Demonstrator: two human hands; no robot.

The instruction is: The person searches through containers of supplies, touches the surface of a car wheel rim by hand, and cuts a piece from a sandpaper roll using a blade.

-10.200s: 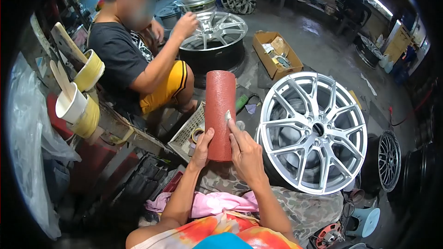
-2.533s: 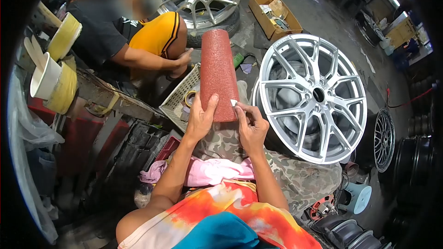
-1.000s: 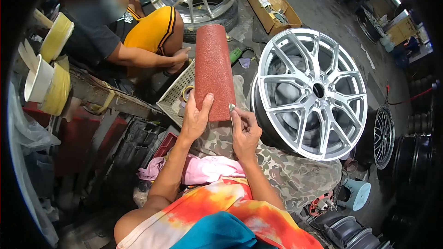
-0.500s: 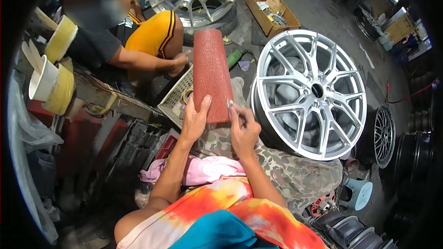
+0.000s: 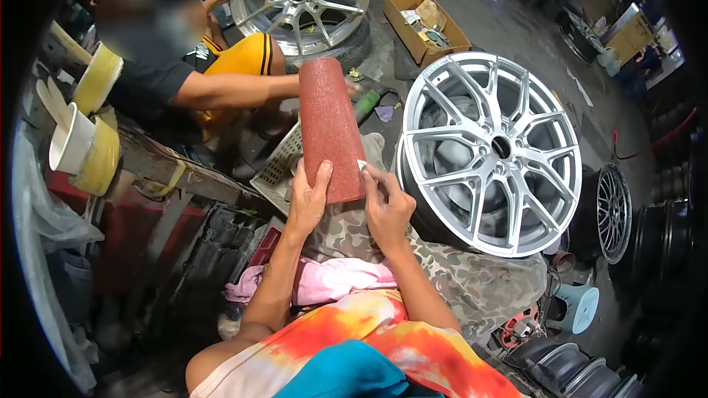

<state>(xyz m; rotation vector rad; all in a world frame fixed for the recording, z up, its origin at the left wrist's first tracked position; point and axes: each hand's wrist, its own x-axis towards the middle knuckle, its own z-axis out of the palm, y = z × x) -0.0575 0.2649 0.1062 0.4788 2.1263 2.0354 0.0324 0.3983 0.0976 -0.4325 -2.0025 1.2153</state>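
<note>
A red sandpaper roll [image 5: 330,121] stands tilted in front of me, its lower end nearest. My left hand [image 5: 308,199] is closed on its lower left side, with the thumb lying across the front. At the roll's lower right edge, my right hand [image 5: 389,203] pinches a small whitish piece [image 5: 362,166]. Whether that piece is a blade or a corner of the paper I cannot tell. Just right of my hands lies a silver multi-spoke wheel rim [image 5: 483,133], on a camouflage cloth [image 5: 479,287].
A co-worker in yellow shorts [image 5: 243,59] sits at upper left, near another rim [image 5: 295,0]. Beyond my hands are a woven basket [image 5: 279,166], a green cylindrical object [image 5: 366,105] and a cardboard box [image 5: 442,50]. A light-blue bucket [image 5: 579,309] stands lower right.
The roll and both my hands sit slightly farther left and lower in view. The co-worker's arm now reaches farther right, behind the roll. My grip looks the same.
</note>
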